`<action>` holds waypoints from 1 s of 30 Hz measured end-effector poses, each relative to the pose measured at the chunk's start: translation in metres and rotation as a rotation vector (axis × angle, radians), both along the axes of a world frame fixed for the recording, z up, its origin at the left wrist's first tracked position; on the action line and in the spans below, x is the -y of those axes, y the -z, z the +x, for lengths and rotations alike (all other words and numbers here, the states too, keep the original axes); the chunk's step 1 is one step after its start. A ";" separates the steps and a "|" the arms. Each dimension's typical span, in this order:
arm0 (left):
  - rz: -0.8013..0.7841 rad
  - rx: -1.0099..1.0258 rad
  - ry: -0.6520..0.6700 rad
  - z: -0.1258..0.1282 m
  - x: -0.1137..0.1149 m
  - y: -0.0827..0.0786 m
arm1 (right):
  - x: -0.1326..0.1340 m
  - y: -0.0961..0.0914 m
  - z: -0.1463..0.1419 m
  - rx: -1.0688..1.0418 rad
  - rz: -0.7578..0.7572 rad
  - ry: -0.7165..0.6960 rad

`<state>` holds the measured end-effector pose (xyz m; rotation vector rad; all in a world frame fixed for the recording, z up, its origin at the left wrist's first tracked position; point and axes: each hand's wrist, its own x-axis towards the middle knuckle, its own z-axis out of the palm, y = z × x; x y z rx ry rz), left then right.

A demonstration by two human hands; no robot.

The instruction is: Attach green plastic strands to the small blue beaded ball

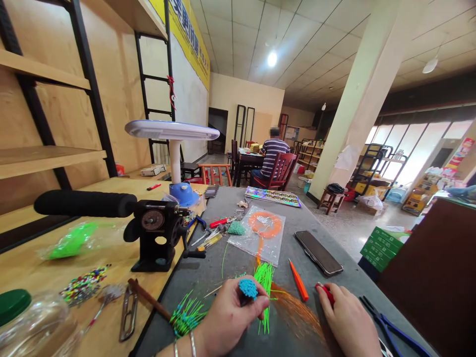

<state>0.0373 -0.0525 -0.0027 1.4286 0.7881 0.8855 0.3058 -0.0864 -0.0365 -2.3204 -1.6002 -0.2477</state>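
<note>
Blue-tipped bundle (248,287) sits in the left hand (226,317) at the near edge of the grey counter (230,198). Only its rounded cluster of blue tips shows, and the stems are hidden inside the fist. The left hand is closed around it, knuckles to the right, with bangles at the wrist. Its forearm is cut off by the lower edge.

The right hand (347,320) lies knuckles-up to the right, fingers curled over a red object (325,291). Too little of it peeks out to tell what it is.

Green strands (265,277) lie just beyond the bundle, and an orange tool (298,281) lies between the hands.

The far yellow banner (188,34) carries blue characters, too slanted to read.
</note>
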 end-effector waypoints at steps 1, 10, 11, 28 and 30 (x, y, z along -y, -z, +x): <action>-0.008 -0.001 -0.001 0.000 0.000 0.000 | 0.000 0.001 0.001 0.012 0.008 -0.001; -0.038 -0.036 -0.018 0.002 0.002 0.000 | 0.014 -0.010 -0.012 0.032 0.367 -0.213; -0.036 -0.038 -0.022 0.002 0.002 -0.001 | 0.016 -0.012 -0.019 0.046 0.430 -0.287; 0.122 0.006 0.022 0.003 -0.009 0.005 | 0.012 -0.017 -0.103 0.054 0.525 -0.796; 0.101 0.019 0.040 0.003 -0.008 0.005 | 0.011 -0.017 -0.102 0.030 0.501 -0.802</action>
